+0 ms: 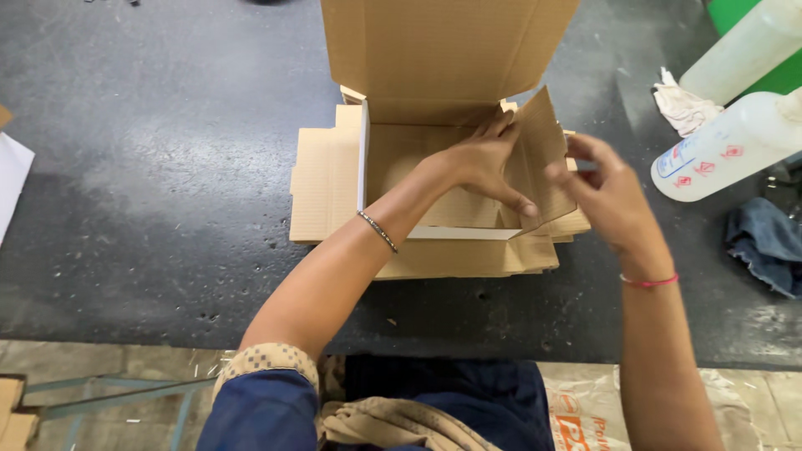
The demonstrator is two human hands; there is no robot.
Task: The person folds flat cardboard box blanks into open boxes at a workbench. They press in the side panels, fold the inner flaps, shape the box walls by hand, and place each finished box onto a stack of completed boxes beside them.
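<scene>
The single head-worn camera looks steeply down, close over the dark worktable [150, 167], facing away from the wearer; its far edge is probably out of frame.

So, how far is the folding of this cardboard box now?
Done: the cardboard box stands on a stack of flat blanks, left wall up, lid raised. In hand: the left hand presses inside while the right hand bends the right side flap. Left: that flap is not tucked and the lid is open.
</scene>
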